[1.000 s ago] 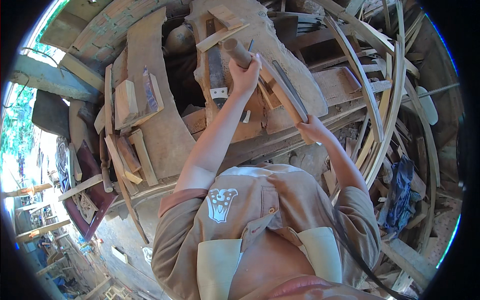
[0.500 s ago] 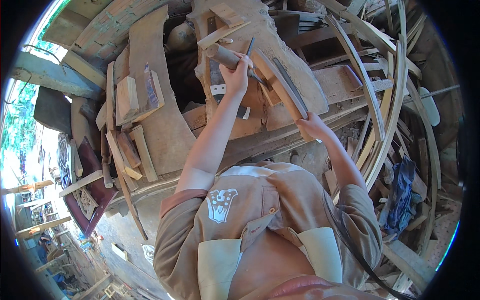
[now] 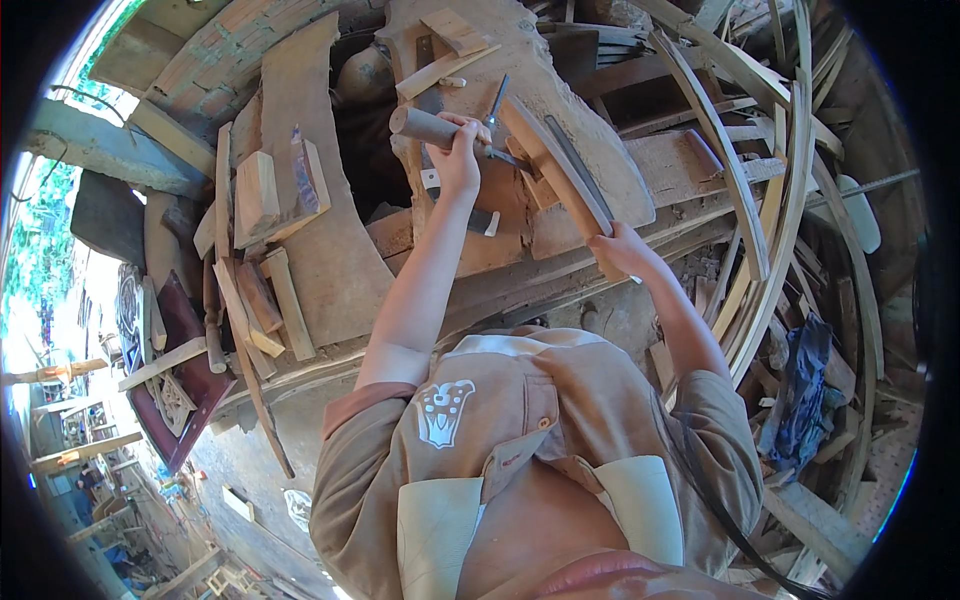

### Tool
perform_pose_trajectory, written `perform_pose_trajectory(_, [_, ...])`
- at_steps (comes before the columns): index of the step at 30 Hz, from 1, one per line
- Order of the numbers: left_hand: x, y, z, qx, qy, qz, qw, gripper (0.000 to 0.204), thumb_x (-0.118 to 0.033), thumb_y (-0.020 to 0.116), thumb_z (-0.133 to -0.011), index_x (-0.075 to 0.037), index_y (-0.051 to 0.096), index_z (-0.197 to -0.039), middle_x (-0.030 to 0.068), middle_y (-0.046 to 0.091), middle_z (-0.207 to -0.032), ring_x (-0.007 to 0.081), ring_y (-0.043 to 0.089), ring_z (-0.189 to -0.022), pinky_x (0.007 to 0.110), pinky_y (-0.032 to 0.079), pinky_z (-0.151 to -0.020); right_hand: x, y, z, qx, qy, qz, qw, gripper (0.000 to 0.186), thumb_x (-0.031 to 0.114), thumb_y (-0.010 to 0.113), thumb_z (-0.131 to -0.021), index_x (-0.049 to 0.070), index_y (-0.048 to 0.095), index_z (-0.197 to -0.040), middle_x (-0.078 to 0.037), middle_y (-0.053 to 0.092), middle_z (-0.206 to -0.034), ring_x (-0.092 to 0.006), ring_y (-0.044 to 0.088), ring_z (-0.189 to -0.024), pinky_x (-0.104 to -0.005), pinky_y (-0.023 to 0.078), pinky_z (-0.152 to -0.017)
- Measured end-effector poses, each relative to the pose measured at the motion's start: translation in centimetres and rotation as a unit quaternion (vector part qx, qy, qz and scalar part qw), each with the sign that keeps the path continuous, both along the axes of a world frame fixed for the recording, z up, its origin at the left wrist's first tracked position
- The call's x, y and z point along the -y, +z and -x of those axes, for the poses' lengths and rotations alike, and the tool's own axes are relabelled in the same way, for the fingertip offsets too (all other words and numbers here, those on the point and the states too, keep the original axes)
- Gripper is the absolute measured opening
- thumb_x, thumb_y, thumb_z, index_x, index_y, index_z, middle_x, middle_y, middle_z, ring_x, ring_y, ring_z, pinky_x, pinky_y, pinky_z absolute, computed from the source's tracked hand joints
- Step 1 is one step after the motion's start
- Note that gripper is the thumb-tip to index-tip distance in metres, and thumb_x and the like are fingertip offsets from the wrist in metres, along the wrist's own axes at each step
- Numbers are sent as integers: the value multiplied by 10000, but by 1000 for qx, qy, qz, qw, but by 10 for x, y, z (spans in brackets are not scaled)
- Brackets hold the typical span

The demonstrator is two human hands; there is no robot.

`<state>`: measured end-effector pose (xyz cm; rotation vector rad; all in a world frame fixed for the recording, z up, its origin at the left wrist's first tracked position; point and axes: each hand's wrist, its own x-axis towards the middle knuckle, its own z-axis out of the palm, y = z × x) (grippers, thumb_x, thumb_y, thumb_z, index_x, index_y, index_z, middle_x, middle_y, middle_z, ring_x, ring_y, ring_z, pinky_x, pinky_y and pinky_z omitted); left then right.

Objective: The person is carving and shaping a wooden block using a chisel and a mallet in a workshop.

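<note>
My left hand [image 3: 459, 160] is closed around a tool with a thick round wooden handle [image 3: 422, 125]. From the handle a dark metal shaft [image 3: 508, 158] runs right, its end at or close to a long narrow wooden board [image 3: 548, 150]. Just beyond the hand, a thin dark metal bar [image 3: 498, 98] sticks up; whether it belongs to the tool I cannot tell. My right hand [image 3: 622, 252] grips the near end of the board, which lies slanted over a thick wooden slab [image 3: 628, 190]. A dark straight strip [image 3: 580, 170] lies along the board's right side. Small wood blocks [image 3: 540, 190] sit under the shaft's end.
Below my left forearm lies a dark flat tool with a pale end [image 3: 485, 222]. Wood offcuts [image 3: 450, 60] rest at the slab's far end. A wide plank [image 3: 320, 200] spans the left, beside a dark gap. Long curved strips [image 3: 790, 220] lean at the right.
My left hand has shifted a little left and toward me, and the wooden handle has moved left with it. My right hand still grips the board's near end.
</note>
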<state>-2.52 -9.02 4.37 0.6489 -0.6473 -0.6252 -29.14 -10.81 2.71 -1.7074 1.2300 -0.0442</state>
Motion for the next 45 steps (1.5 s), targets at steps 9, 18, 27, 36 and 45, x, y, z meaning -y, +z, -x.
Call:
perform_pose_trajectory(9, [-6,-1,-1,-2,2,-20,1000,82,18,478,-791,-38,422,-767,80,521,-631,159,527,-591,308,446,-614,-4,13,-11,-97,5,40,994,476,282,565,-693,-119,541,-948,-290,588,-897,-367,580,-899,-371,442,-774])
perform_pose_trajectory(18, [-6,-2,-1,16,2,-10,1000,78,18,477,-795,-35,425,-771,72,502,-617,159,511,-563,307,443,-598,-13,37,-24,-18,-45,90,995,436,267,543,-717,-104,537,-946,-281,592,-875,-373,592,-849,-382,449,-759])
perform_pose_trajectory(27, [-17,-8,5,-14,-4,3,1000,100,29,472,-784,-40,400,-794,86,498,-651,174,516,-606,311,445,-618,-7,8,-29,-127,-24,82,988,459,283,548,-729,-105,531,-974,-302,583,-900,-393,575,-905,-393,448,-774])
perform_pose_trajectory(36, [-13,3,1,-68,-8,-28,997,108,7,477,-749,-66,399,-766,83,459,-637,188,466,-610,332,418,-611,-1,2,-27,-96,-28,67,993,481,276,548,-719,-132,529,-972,-315,576,-909,-399,570,-910,-385,440,-792])
perform_pose_trajectory(45, [-9,25,-33,-277,93,-2,956,326,-357,580,-824,-77,430,-750,60,476,-699,189,485,-662,329,423,-675,-3,9,14,154,-149,-179,960,450,277,583,-720,-92,538,-975,-166,607,-851,-230,601,-738,-327,470,-663])
